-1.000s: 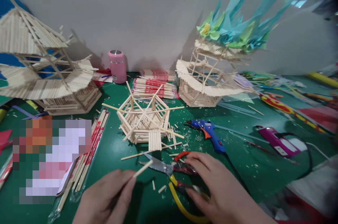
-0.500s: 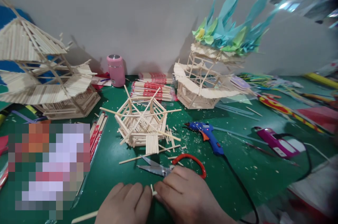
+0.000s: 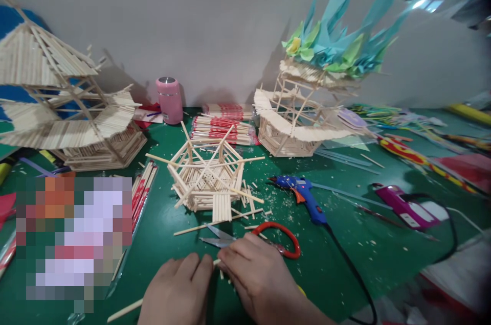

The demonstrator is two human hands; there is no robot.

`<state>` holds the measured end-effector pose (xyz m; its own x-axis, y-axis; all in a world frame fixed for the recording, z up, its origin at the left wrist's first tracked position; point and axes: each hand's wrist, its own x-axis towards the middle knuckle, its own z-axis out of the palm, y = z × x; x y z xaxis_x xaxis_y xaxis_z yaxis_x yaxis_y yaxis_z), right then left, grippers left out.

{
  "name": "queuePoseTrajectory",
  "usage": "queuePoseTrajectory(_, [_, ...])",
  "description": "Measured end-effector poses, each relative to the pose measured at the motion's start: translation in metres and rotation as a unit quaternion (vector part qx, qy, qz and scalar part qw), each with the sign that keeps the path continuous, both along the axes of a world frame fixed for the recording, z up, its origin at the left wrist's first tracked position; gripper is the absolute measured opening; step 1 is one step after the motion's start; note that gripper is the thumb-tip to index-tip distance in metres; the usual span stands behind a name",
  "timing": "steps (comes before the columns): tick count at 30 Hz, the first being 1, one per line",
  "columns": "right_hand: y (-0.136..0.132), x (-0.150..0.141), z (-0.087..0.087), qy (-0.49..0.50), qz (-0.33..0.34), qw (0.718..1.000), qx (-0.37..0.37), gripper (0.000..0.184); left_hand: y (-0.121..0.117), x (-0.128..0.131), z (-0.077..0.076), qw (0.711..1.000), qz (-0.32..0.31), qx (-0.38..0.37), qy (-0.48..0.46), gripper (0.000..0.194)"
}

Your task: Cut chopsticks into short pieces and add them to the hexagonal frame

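Note:
Both my hands are closed on one thin wooden stick (image 3: 125, 310) low in the view. Its long end sticks out to the left of my left hand (image 3: 174, 289). A short length shows between the hands, where my right hand (image 3: 257, 276) pinches it. Small wood bits lie on the table just below that gap. Right behind my right hand are scissors (image 3: 278, 228) with red handles, blades apart and pointing left; the hand covers part of them. Farther back stands a low many-sided frame of wooden sticks (image 3: 226, 207), with loose sticks across its top.
A blue glue gun (image 3: 303, 194) with a black cord lies on the green table (image 3: 345, 263) at right. Behind are packs of sticks (image 3: 222, 128), a pink flask (image 3: 169, 102) and two stick-built pavilions (image 3: 103, 125), (image 3: 291, 131). A purple device (image 3: 406, 205) lies far right.
My hands have moved slightly away from me, still closed on the stick. The upright sliver between them is gone; small bits show on the table there. The view has shifted slightly.

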<state>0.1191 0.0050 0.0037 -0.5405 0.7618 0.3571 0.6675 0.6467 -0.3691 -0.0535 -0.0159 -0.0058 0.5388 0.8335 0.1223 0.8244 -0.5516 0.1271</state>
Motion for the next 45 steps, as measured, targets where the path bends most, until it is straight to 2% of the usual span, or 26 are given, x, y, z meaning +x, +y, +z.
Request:
queuePoseTrajectory(5, [0.002,-0.006,-0.005,-0.010,-0.025,1.000,-0.003,0.036,0.002,0.003,-0.005,1.000,0.022,0.012,-0.009,0.034])
queuePoseTrajectory(7, [0.003,-0.008,-0.003,-0.002,-0.035,0.999,-0.013,0.037,0.003,0.002,-0.003,0.998,0.041,0.010,-0.045,0.031])
queuePoseTrajectory(8, [0.003,-0.009,-0.001,0.011,-0.037,0.998,-0.040,0.036,0.003,0.002,-0.001,0.996,0.043,0.003,-0.078,0.028])
queuePoseTrajectory(10, [0.004,-0.007,0.007,0.050,-0.031,0.988,-0.143,0.035,0.006,-0.002,0.005,0.986,0.034,-0.033,-0.159,0.024])
queuePoseTrajectory(11, [0.004,-0.005,0.012,0.078,-0.018,0.974,-0.212,0.035,0.007,-0.004,0.008,0.979,0.027,-0.063,-0.193,0.024])
queuePoseTrajectory(13, [0.004,0.000,0.018,0.142,0.027,0.922,-0.359,0.036,0.011,-0.011,0.012,0.967,0.031,-0.108,-0.231,0.025])
queuePoseTrajectory(14, [0.004,0.002,0.019,0.180,0.041,0.890,-0.417,0.035,0.012,-0.014,0.013,0.965,0.054,-0.095,-0.239,0.025])
queuePoseTrajectory(16, [0.004,0.006,0.017,0.262,0.030,0.835,-0.482,0.033,0.014,-0.020,0.011,0.959,0.102,-0.081,-0.252,0.022])
queuePoseTrajectory(19, [0.003,0.008,0.005,0.336,-0.039,0.801,-0.494,0.034,0.014,-0.025,0.005,0.954,0.120,-0.087,-0.261,0.019])
queuePoseTrajectory(21, [0.003,0.009,0.000,0.350,-0.052,0.787,-0.506,0.034,0.014,-0.025,-0.001,0.960,0.125,-0.081,-0.238,0.021])
queuePoseTrajectory(26, [0.005,0.010,-0.001,0.342,-0.070,0.802,-0.485,0.034,0.015,-0.022,-0.015,0.981,0.143,-0.044,-0.119,0.029])
queuePoseTrajectory(27, [0.005,0.011,-0.001,0.346,-0.074,0.798,-0.488,0.035,0.016,-0.022,-0.018,0.982,0.151,-0.036,-0.110,0.029])
queuePoseTrajectory(31, [0.005,0.009,0.000,0.389,-0.081,0.748,-0.532,0.039,0.015,-0.024,-0.021,0.978,0.175,0.002,-0.117,0.028])
queuePoseTrajectory(33, [0.005,0.008,0.001,0.413,-0.083,0.719,-0.553,0.039,0.013,-0.022,-0.014,0.970,0.169,-0.006,-0.172,0.025])
queuePoseTrajectory(34, [0.004,0.007,0.002,0.424,-0.082,0.707,-0.560,0.039,0.011,-0.020,-0.009,0.962,0.159,-0.034,-0.217,0.022])
queuePoseTrajectory(36, [0.004,0.006,0.005,0.441,-0.073,0.699,-0.558,0.035,0.009,-0.012,0.004,0.923,0.136,-0.152,-0.326,0.021])
queuePoseTrajectory(38, [0.004,0.005,0.007,0.455,-0.055,0.714,-0.529,0.030,0.007,-0.002,0.016,0.855,0.119,-0.271,-0.425,0.023])
queuePoseTrajectory(40, [0.004,0.004,0.010,0.468,-0.036,0.729,-0.498,0.025,0.005,0.009,0.021,0.760,0.131,-0.379,-0.512,0.021])
queuePoseTrajectory(42, [0.003,0.004,0.011,0.464,-0.018,0.748,-0.475,0.023,0.004,0.018,0.020,0.651,0.164,-0.461,-0.580,0.022])
queuePoseTrajectory(44, [0.002,0.004,0.012,0.440,-0.011,0.776,-0.452,0.026,0.003,0.025,0.016,0.552,0.191,-0.518,-0.625,0.026])
queuePoseTrajectory(45, [0.001,0.005,0.013,0.426,-0.012,0.792,-0.438,0.027,0.003,0.028,0.014,0.513,0.199,-0.535,-0.642,0.029])
